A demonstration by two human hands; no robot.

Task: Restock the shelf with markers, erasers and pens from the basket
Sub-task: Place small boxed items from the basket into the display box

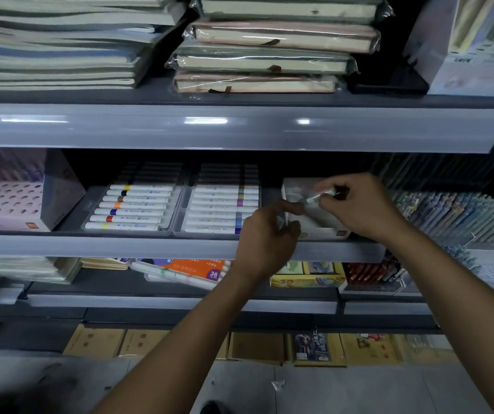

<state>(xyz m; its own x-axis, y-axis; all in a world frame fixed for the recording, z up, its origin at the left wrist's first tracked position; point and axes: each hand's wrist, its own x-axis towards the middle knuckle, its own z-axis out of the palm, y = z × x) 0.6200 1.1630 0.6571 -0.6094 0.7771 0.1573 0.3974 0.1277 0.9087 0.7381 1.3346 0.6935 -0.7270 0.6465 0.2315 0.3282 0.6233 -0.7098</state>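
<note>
Two clear plastic trays of white-barrelled markers sit side by side on the middle shelf: the left tray (132, 209) shows seven lit markers, the right tray (220, 209) about seven, with more rows in shadow behind. Four plastic-wrapped hardback notebooks (269, 52) are stacked on the top shelf. One small white open box (317, 225) stands beside the trays. Two bare hands (362, 207) are there.

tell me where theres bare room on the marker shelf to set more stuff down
A narrow bare strip lies between the right marker tray and the white box, though the left hand partly covers it. Left of that it is crowded: left marker tray against the pink box. The right hand holds a small item over the white box.
</note>
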